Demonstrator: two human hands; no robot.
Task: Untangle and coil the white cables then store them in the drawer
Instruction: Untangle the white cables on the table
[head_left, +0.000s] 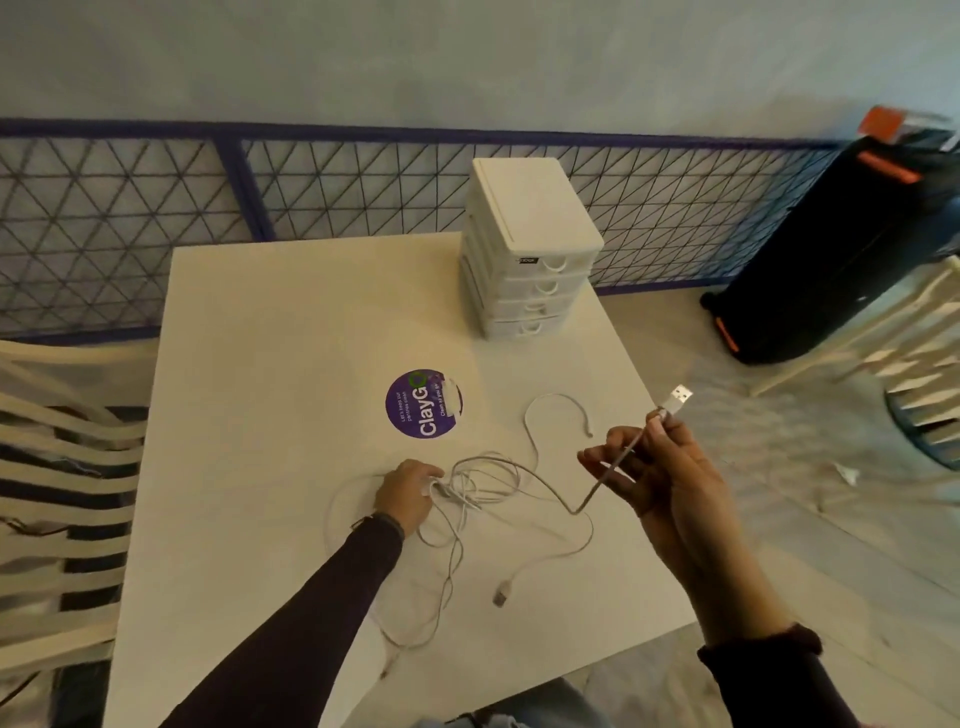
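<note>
Far left: slatted chair (62, 467), pushed up beside the white surface (260, 338). Left hand (405, 493) is down on the surface at the left edge of the tangle, fingers (434, 475) curled onto a bunch of the white cables (483, 483), gripping it. Tangle sits mid-surface, near the front; loops spill toward the front edge. One loose connector (501, 595) lies flat in front of the tangle. Round purple sticker (423, 404) is on the surface just behind the left hand. White drawer unit (530, 249) stands at the far right corner, four drawers, all closed, well apart from the cables. One strand arcs out right of the sticker, its end lying on the surface. Right hand (660, 467) is raised off the surface near the right edge, thumb and fingers pinching one cable just below its USB plug (679, 397); the cable runs down across the fingers into the tangle. Far right: black case (821, 249) on the floor by the mesh fence (130, 218).
</note>
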